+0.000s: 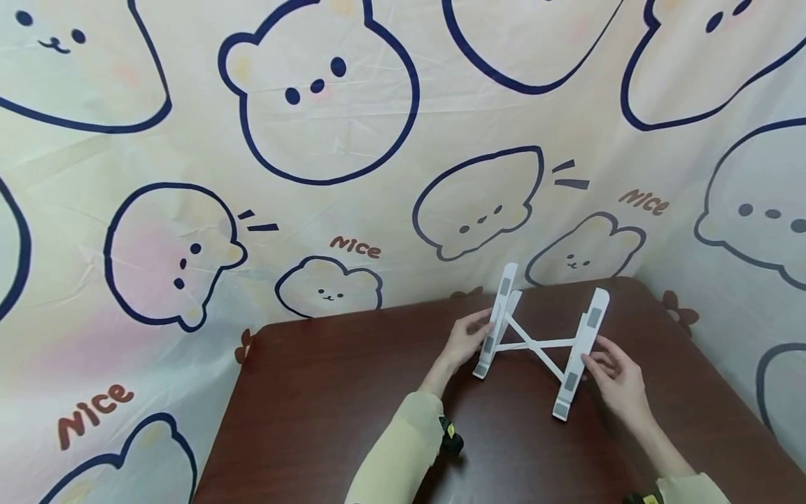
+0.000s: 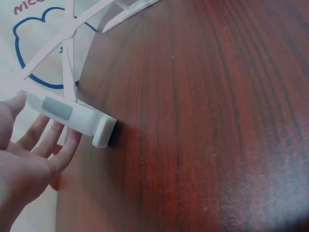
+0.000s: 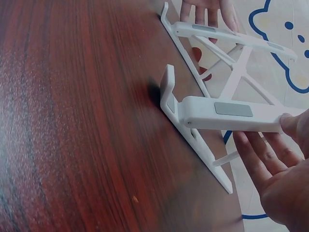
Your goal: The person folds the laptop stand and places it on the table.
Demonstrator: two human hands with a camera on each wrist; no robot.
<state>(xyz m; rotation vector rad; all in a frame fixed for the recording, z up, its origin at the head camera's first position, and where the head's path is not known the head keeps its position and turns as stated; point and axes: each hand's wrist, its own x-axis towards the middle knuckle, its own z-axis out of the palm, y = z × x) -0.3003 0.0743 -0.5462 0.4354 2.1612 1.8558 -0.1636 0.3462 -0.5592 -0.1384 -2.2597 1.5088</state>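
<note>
A white folding laptop stand [image 1: 581,350] stands opened out on the table, its two arms joined by crossed bars [image 1: 534,344]. My left hand [image 1: 464,339] holds the left arm from the outside; in the left wrist view the thumb lies on top and the fingers are underneath. On the other side my right hand [image 1: 620,378] grips the right arm, thumb over the upper face and fingers below. Grey strips [image 3: 233,109] are set into the upper faces. In the right wrist view, upturned front lips [image 3: 167,84] show and the lower legs [image 3: 207,162] rest along the tabletop.
A dark brown wood-grain table [image 1: 327,399] lies under the stand. Behind and to the right hangs a pale cloth [image 1: 189,154] printed with cartoon faces, meeting the table's back edge near the stand. A black band device [image 1: 450,439] is on the left wrist.
</note>
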